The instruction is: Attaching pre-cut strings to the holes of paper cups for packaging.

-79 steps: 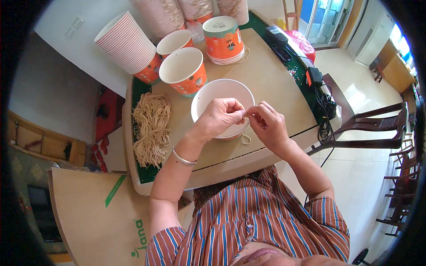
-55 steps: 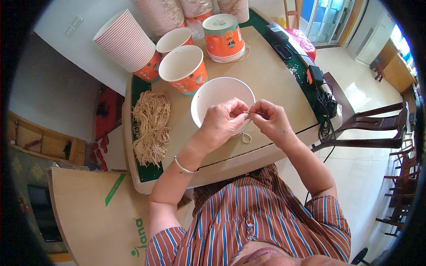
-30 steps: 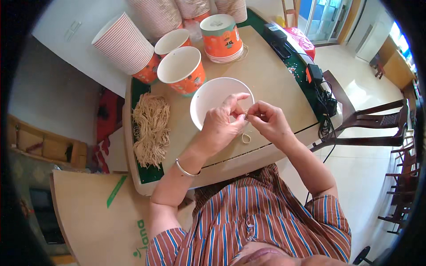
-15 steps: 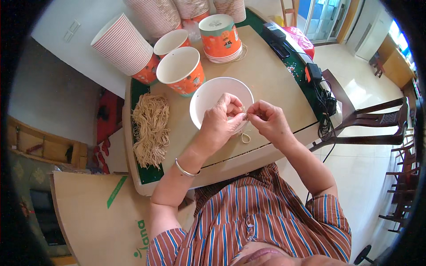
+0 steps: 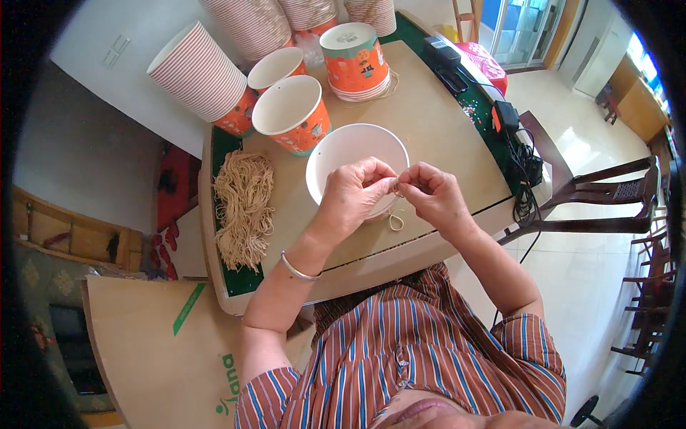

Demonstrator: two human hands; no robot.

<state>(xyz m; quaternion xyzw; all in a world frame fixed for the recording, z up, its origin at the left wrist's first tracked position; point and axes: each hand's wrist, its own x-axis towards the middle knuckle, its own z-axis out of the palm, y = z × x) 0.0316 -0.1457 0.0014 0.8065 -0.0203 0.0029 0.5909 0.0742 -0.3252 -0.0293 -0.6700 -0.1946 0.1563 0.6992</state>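
Observation:
A paper bucket (image 5: 341, 148), its pale inside facing up, stands in front of me on the table. Both hands meet at its near right rim. My left hand (image 5: 351, 194) pinches a thin beige cord with thumb and forefinger, over the opening. Fingertip to fingertip with it, my right hand (image 5: 436, 199) is also closed on the cord. Below them a small loop of the cord (image 5: 395, 221) hangs outside the bucket. The fingers hide most of the cord between them.
To the left lies a bundle of beige cords (image 5: 244, 211). Behind stand an orange open bucket (image 5: 291, 114), an upturned stack (image 5: 355, 63) and a tilted tall stack of buckets (image 5: 202, 75). Black cables and adapters (image 5: 527, 168) line the right table edge.
My left hand's fingers have tipped lower and drawn closer together on the cord. My right hand stays almost where it was, and the bucket has not moved.

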